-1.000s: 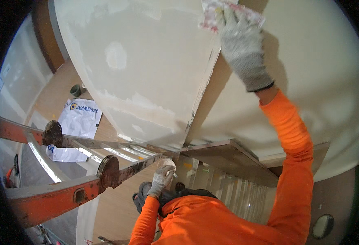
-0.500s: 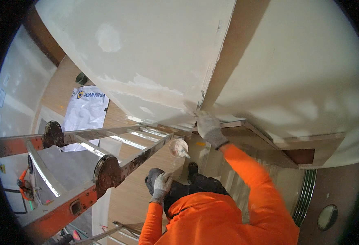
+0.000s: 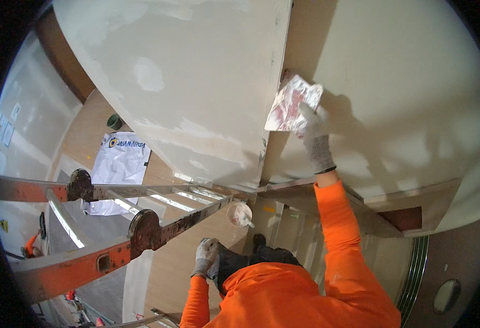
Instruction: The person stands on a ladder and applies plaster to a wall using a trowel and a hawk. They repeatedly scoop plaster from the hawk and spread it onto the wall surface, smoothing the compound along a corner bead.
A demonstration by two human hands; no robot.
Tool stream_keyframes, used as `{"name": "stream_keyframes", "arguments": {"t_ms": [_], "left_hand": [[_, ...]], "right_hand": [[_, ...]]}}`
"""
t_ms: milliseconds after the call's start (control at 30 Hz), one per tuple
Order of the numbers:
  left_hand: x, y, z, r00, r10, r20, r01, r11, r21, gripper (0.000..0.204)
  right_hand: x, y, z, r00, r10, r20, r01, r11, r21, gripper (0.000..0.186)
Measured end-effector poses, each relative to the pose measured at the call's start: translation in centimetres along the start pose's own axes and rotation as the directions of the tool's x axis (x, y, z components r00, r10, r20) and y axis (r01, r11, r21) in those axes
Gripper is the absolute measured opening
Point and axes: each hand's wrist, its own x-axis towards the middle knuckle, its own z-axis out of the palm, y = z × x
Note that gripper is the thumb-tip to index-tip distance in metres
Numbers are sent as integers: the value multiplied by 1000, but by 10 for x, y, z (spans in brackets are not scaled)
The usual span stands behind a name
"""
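The right hand [image 3: 313,134], in a grey knit glove, is reaching up and gripping a wide taping knife [image 3: 293,103] smeared with red and white compound, pressing its blade flat against the pale drywall [image 3: 393,82] just right of the vertical corner seam [image 3: 277,82]. The left hand [image 3: 205,257], also gloved, is hanging low near the person's body, its fingers curling closed around a dark object too hidden to identify. A small round cup of compound [image 3: 240,214] is sitting between the hands, near the ladder's top. An orange and silver stepladder [image 3: 114,240] is stretching away to the left. A white plastic bag [image 3: 118,164] is lying on the far floor.
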Motion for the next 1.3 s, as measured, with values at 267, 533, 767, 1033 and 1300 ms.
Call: {"name": "stream_keyframes", "arguments": {"t_ms": [267, 533, 767, 1033, 1300], "left_hand": [[0, -17, 23, 994, 98, -51, -97, 995, 18, 27], [-4, -46, 62, 993, 108, -53, -100, 987, 128, 29], [-16, -48, 65, 999, 44, 15, -45, 996, 80, 26], [-22, -39, 68, 980, -107, 165, 96, 993, 74, 27], [3, -58, 115, 952, -151, 267, 114, 982, 149, 30]], "right_hand": [[40, -188, 28, 893, -443, 85, 449, 855, -260, 32], [47, -258, 85, 97, -617, 781, 393, -697, -599, 44], [32, -53, 85, 376, -419, 826, 396, -734, -552, 62], [-98, 276, 11, 798, 64, 599, 571, -398, -718, 67], [-203, 392, -48, 865, 387, 319, 125, 449, -885, 42]]}}
